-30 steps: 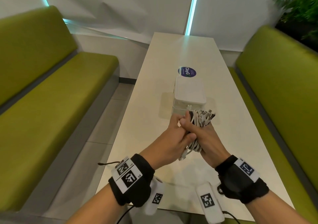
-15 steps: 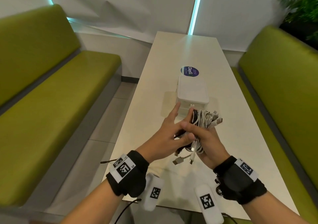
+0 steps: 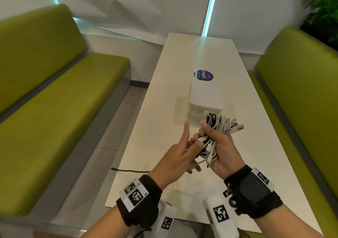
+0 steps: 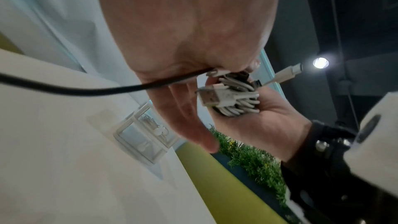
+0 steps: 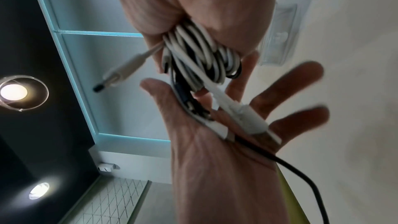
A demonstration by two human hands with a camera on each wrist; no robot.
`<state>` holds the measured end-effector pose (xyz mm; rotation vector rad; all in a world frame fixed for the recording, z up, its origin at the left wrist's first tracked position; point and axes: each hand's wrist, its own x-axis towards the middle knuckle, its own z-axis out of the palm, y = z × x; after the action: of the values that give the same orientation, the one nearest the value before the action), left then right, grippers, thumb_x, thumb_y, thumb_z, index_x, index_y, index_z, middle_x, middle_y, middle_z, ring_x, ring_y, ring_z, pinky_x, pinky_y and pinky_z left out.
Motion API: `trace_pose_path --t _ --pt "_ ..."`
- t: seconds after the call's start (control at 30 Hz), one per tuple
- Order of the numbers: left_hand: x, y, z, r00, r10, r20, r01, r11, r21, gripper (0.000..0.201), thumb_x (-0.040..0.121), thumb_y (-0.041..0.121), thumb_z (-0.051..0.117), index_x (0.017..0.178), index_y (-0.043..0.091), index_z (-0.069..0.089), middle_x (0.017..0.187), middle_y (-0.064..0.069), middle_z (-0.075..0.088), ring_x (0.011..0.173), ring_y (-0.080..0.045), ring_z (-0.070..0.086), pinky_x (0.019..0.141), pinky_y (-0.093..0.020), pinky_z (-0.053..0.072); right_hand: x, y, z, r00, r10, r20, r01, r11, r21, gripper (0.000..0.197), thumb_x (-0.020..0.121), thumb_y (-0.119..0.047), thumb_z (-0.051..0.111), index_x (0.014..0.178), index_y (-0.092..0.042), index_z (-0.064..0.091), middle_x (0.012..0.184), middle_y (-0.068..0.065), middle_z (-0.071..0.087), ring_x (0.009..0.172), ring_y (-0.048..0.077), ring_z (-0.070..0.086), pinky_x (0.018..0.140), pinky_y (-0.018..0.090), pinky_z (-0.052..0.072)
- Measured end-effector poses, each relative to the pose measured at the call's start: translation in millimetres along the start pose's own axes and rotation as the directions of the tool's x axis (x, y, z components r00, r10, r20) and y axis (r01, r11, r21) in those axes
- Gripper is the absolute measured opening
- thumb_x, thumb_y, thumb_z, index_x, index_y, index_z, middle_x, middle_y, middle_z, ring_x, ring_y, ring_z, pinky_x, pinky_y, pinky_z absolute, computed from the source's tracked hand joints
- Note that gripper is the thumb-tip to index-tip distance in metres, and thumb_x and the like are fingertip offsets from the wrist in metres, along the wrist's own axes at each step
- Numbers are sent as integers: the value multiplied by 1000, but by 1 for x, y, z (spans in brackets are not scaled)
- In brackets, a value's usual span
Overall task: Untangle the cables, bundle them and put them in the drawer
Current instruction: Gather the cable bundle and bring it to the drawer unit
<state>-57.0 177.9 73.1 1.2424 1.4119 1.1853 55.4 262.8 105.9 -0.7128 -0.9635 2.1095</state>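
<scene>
1. Cables (image 3: pixel 215 133), white and black, sit coiled in a bundle inside the right hand (image 3: pixel 222 151), whose fingers (image 5: pixel 217 28) curl clamped round the loops.
2. Left hand (image 3: pixel 180 153) lies just beside it, fingers (image 3: pixel 186 130) spread apart, plug ends across its palm.
3. Bundling looks nearly finished; stowing remains. The next move calls for a free hand to pull open the drawer unit (image 3: pixel 205 100), just beyond the fingertips and apparently closed.
4. Surface (image 3: pixel 159 120) offers bare room either side; its left edge is near.

"ClayG" on round dark sticker (image 3: pixel 203 75), stuck on white table (image 3: pixel 164 109)
</scene>
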Motion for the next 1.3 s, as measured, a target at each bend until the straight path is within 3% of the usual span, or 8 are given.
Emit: trace_pose_path --t 0.07,0.17,0.33,0.63,0.8,1.03,1.17,1.3 --pt "-2 3 -1 1000 2 27 -4 996 89 75 81 80 33 148 49 17 96 -1 72 62 -20 65 59 -45 55 2 0 -1 1000 -1 2 1 999 -34 26 80 -19 71 69 -10 50 62 8 46 51 20 54 53 31 47" --pt "-8 7 -7 999 29 43 -36 985 168 51 88 64 35 136 49 44 62 11 64 46 -2 49 51 -20 39 5 -6 -5 1000 -14 10 15 992 -125 29 76 -8 71 59 -11 49 58 12 41 49 24 47 48 30 45" --pt "-23 -23 -55 996 -80 47 58 937 345 37 87 61 54 100 32 73 53 9 58 54 -4 50 60 -21 37 5 -25 -17 992 -102 -76 83 971 -226 33 83 6 56 57 -10 42 51 9 37 40 22 44 51 37 44" --pt "-27 -12 -81 990 65 -125 -15 932 363 17 91 32 64 78 25 72 67 5 63 60 -8 49 59 -25 39 2 -18 -18 987 -154 48 153 799 -581 21 78 16 62 74 0 49 53 13 45 40 26 49 43 31 44" --pt "-14 11 -57 980 187 -71 -147 915 376 16 92 26 63 78 26 70 74 10 65 66 -7 57 64 -18 41 -4 -9 -1 984 -57 166 150 765 -626 33 76 8 74 98 6 49 60 11 52 45 26 52 44 30 46" --pt "-8 21 -37 994 49 -96 -48 999 6 27 100 14 49 79 6 65 70 -7 64 64 -17 60 64 -33 55 -14 -7 3 982 -104 154 179 762 -622 51 72 5 79 112 -6 49 75 7 63 61 22 62 55 30 54" --pt "-3 26 -40 993 17 -119 -2 992 129 34 98 17 52 65 12 61 49 10 42 45 -9 36 48 -21 31 -16 2 1 977 -162 139 213 686 -696 56 71 6 79 112 -18 50 85 -1 69 74 14 67 67 29 55" --pt "1 29 -43 997 -31 -70 35 998 61 48 98 14 51 51 23 44 52 5 33 45 -9 27 45 -17 24 -14 -2 3 983 -112 146 182 714 -676 58 72 10 77 115 -18 51 80 -1 70 68 14 67 62 30 55"
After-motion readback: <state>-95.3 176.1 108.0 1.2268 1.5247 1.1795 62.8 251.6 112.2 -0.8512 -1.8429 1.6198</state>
